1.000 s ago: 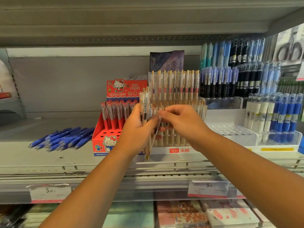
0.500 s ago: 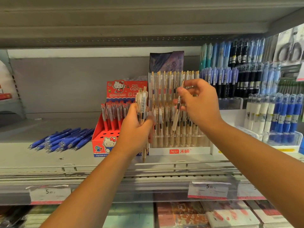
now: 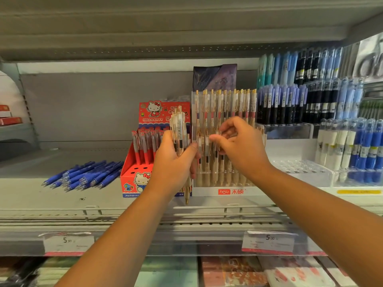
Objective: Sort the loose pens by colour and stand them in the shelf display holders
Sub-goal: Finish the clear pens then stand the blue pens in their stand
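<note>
Clear gold-clipped pens (image 3: pixel 179 129) bundled upright in the left hand (image 3: pixel 172 164), just left of the tiered holder (image 3: pixel 205 192) of matching pens (image 3: pixel 226 104); blue pens (image 3: pixel 87 175) lie loose on the shelf (image 3: pixel 31 193), well apart.

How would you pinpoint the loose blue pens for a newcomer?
On the grey metal shelf, look left of the red Hello Kitty cardboard pen box. The blue plastic pens lie there in a flat pile; every other pen in view stands upright.
</note>
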The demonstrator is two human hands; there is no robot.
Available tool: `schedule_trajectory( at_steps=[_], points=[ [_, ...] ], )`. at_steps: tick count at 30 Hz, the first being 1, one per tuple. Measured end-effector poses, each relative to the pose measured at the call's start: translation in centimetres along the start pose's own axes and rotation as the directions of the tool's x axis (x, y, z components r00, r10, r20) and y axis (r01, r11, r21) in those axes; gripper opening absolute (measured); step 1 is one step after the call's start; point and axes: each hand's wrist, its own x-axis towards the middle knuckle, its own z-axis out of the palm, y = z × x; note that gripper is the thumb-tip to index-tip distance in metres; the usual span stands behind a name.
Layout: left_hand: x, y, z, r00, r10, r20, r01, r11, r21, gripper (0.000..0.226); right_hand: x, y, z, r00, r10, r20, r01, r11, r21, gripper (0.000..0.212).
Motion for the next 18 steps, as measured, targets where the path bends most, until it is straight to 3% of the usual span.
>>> schedule_trajectory(
  at_steps=[9,18],
  points=[
    [0.0,-0.1,0.1,0.999,-0.051,-0.006,0.051,0.999,-0.016,0.014,-0.3,0.8,-0.3,0.993,-0.002,0.121,0.009,0.998,-0.062,0.028],
    [0.0,-0.1,0.3,0.995,-0.096,0.021,0.097,0.994,-0.054,0.019,-0.3,0.6,-1.4,0.977,-0.032,0.209,0.083,0.967,-0.242,0.025]
  ],
)
